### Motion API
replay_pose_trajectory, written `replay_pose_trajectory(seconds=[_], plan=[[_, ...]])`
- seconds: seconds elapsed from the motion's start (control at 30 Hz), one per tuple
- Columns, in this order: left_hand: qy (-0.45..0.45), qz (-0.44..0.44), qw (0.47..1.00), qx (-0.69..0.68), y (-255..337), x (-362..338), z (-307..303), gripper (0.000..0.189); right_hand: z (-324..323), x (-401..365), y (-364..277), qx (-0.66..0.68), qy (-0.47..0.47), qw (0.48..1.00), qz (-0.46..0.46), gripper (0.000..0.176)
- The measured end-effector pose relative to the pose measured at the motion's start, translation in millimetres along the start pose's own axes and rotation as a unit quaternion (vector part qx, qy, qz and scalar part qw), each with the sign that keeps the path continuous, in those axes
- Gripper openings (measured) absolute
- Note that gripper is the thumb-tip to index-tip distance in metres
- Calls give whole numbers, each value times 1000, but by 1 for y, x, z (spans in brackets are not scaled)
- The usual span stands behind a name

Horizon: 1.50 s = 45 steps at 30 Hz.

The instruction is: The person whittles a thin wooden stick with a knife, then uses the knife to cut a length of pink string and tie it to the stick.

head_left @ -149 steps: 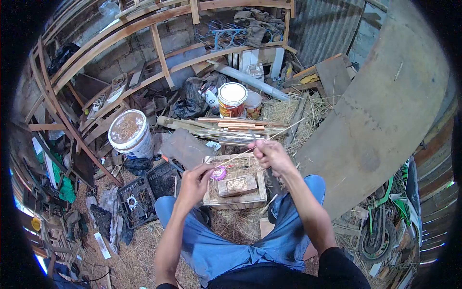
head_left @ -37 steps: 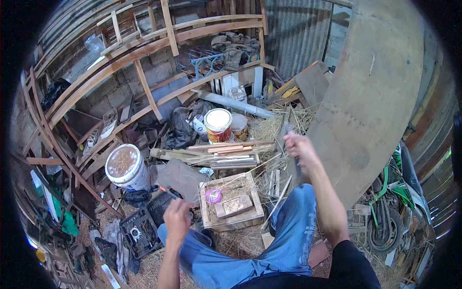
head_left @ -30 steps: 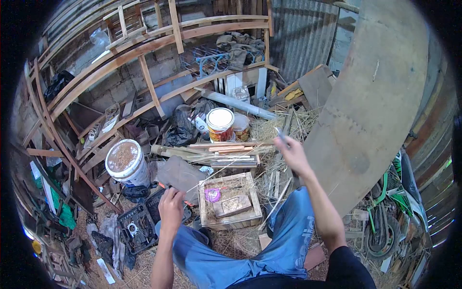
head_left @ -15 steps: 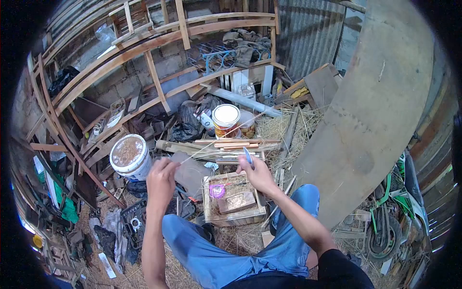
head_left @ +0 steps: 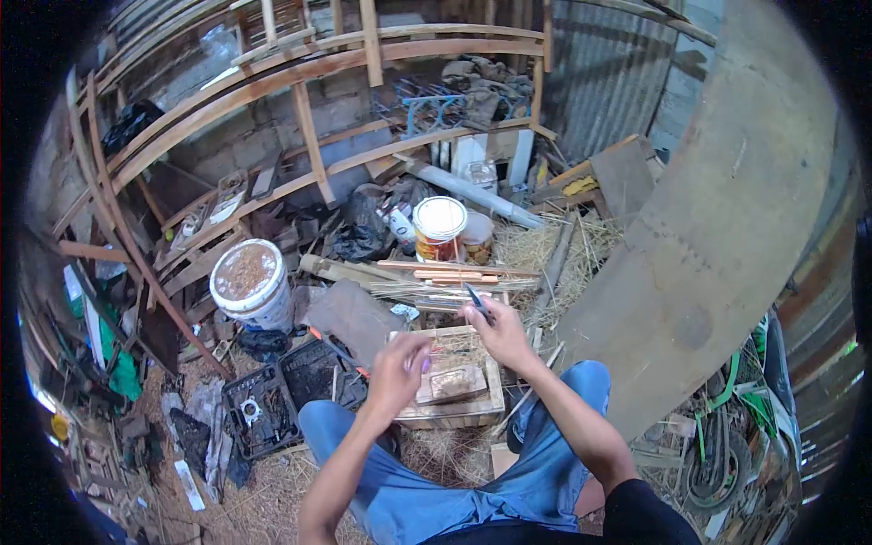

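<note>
My right hand is closed round a small knife, whose blade points up and away just above the wooden crate. My left hand hovers over the crate's left side with its fingers pinched on a thin pale strip that is barely visible here. The two hands are close together, left lower than right. A small wooden block lies inside the crate on straw. My knees in blue jeans flank the crate.
A bundle of thin sticks and slats lies behind the crate, with a paint can beyond. A white bucket and a black tool case stand to the left. A big curved plank and a green motorbike are on the right.
My right hand swung out to the right with the knife, then came back over the crate. My left hand rose to the left, then moved right, close to the right hand.
</note>
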<state>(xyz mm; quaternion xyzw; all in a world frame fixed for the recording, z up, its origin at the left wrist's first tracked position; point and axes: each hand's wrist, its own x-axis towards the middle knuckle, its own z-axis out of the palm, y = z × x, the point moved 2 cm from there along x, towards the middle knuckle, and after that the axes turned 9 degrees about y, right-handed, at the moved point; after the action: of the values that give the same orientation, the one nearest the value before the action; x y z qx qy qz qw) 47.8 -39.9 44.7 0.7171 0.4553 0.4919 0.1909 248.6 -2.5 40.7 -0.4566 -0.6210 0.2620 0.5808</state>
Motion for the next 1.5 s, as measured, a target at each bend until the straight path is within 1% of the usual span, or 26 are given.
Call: replay_pose_trajectory(seconds=[0.07,0.13,0.17,0.2,0.23,0.27,0.33,0.37,0.4,0.47,0.5,0.57,0.6,0.63,0.67,0.7,0.73,0.8,0.83,0.93,0.97,1.07,1.13,1.33,1.4,1.5], plan=[[75,144,983,86,24,32,-19,19,4,-2,-2,-70,-30,997,20,23],[89,353,897,252,51,61,-34,30,8,-1,-14,-104,-50,993,-12,20],[89,346,897,261,51,76,-38,30,10,0,-16,-109,-58,990,-67,19],[60,409,866,283,52,88,-39,31,11,1,-18,-114,-62,984,-122,18],[29,471,829,300,51,92,-38,32,11,4,-19,-127,-80,983,-106,16],[25,470,830,300,45,93,-40,32,11,5,-20,-125,-80,984,-103,16],[-102,415,850,307,19,100,-46,33,7,14,-20,-175,-100,969,-144,15],[-125,354,879,295,7,95,-45,24,3,18,-13,-213,-109,951,-196,14],[-129,360,877,292,0,87,-39,24,0,23,-12,-215,-102,952,-193,14],[-97,151,955,235,-22,72,-31,19,-2,31,-12,-317,-8,920,-230,24],[-94,154,955,237,-31,66,-22,19,-3,35,-11,-316,-6,920,-233,24],[57,86,992,73,-49,55,-5,11,-4,36,-5,-212,15,945,-246,32],[58,88,992,73,-55,49,4,11,-4,34,-2,-161,26,954,-250,36],[67,0,998,7,-61,46,13,11,0,28,3,-151,-33,974,-168,37],[71,-88,992,-62,-68,43,22,12,6,20,6,-155,-29,973,-166,37],[50,-118,987,-95,-72,40,28,14,16,12,14,-36,-60,997,-31,38],[40,-118,987,-97,-71,40,33,14,23,7,23,88,-85,987,107,40],[30,-130,973,-186,-68,32,44,14,30,3,38,183,-195,932,246,44],[21,-137,971,-193,-64,30,47,14,29,2,33,253,-234,903,258,42],[5,-119,981,-151,-55,25,46,15,26,10,34,302,-217,878,300,40],[2,-124,983,-135,-51,22,43,15,24,11,34,296,-179,885,313,37],[-54,-180,978,-90,-38,12,27,14,11,15,35,255,-201,896,304,40],[-60,-181,978,-85,-36,4,11,14,-6,24,36,213,-150,904,338,40],[-63,-176,981,-46,-26,-22,-25,13,-22,25,31,221,-222,890,331,40],[-51,-188,980,-43,-30,-29,-47,13,-37,35,36,194,-120,918,325,38],[-61,-185,980,-39,-43,-38,-69,13,-58,42,42,207,-71,919,329,33]])
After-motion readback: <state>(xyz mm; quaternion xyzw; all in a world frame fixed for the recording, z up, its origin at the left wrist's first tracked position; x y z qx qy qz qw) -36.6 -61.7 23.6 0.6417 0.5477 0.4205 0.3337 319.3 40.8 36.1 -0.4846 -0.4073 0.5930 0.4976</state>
